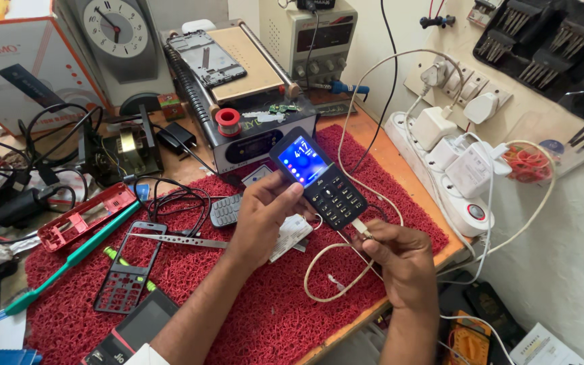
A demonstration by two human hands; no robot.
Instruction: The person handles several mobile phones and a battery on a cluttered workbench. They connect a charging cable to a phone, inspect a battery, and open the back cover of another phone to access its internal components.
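Dark plastic and a glowing blue screen sit in the left hand, whose fingers are closed around the side of a keypad phone, holding it tilted above the red bristly mat with the lit screen facing up. The right hand is pinched shut on the plug end of a white cable, the small connector held right at the phone's lower end; from where I stand I cannot tell whether it is seated in the port or only touching it. The cable loops down over the mat below both hands and runs off toward the white power strip at the table's right edge, which is crowded with white chargers. Under the left hand lie a loose grey keypad and a pale card. Farther left on the mat rest a black phone front frame with empty key holes, metal tweezers just above it, a green toothbrush lying slantwise, and a red phone housing. Behind the phone stands a grey heating machine with a spool of red-cored solder wire on it, and beyond that a bench power supply.
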